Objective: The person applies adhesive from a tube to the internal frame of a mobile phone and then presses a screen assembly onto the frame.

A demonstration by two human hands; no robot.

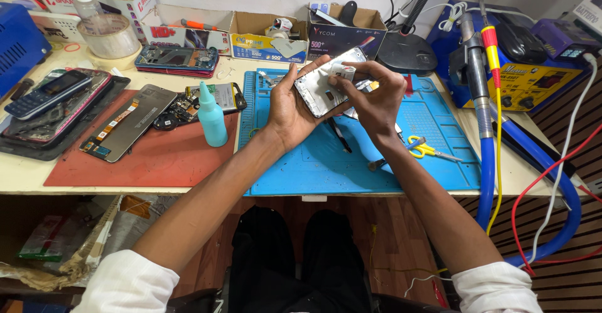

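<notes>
Your left hand (290,103) cradles a phone frame (323,81) from below, fingers wrapped along its edge, holding it tilted above the blue mat (351,162). Your right hand (371,97) is closed on the frame's upper right side, thumb and fingertips pinching a small white piece there. On the mat beneath your right wrist lie yellow-handled scissors (425,149). To your left, a teal squeeze bottle (212,115) stands upright at the edge of the red mat (150,156), near a dismantled phone (128,122) on the bench (25,178).
</notes>
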